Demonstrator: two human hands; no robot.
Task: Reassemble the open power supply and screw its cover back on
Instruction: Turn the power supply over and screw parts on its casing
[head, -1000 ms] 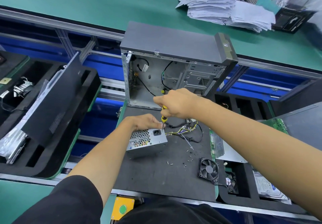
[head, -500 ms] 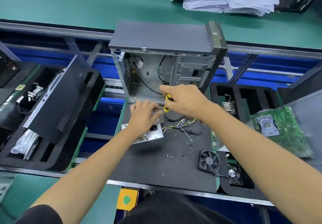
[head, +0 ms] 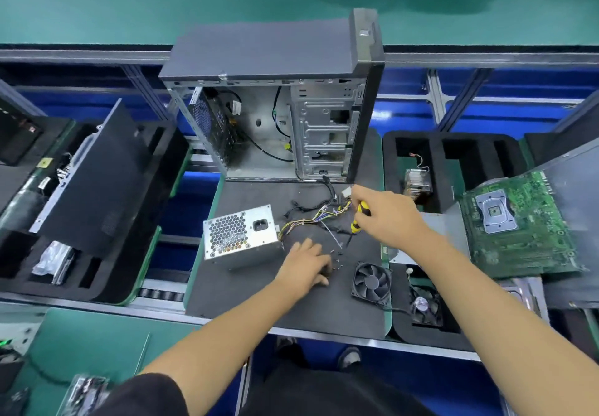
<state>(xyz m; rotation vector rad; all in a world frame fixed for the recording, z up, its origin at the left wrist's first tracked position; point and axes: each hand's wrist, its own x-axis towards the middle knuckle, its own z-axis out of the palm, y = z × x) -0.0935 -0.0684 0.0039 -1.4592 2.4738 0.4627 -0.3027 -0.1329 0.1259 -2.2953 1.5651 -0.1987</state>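
The silver power supply (head: 241,237) lies on the black mat (head: 246,299), its honeycomb grille and socket facing me, with a bundle of coloured wires (head: 311,218) trailing to its right. My right hand (head: 389,218) grips a yellow-and-black screwdriver (head: 359,218), tip pointing down at the mat, to the right of the wires. My left hand (head: 308,265) rests on the mat just right of the supply, fingers curled down over several small loose screws (head: 337,255). I cannot tell whether it pinches one.
An open grey computer case (head: 275,117) stands behind the mat. A loose black fan (head: 372,283) lies at the right of the mat. Foam trays hold a side panel (head: 94,182) on the left, a heatsink (head: 418,182) and a green motherboard (head: 518,224) on the right.
My left hand has left the power supply and moved right, down onto the loose screws. My right hand has carried the screwdriver away to the right of the supply. The camera view tilted down.
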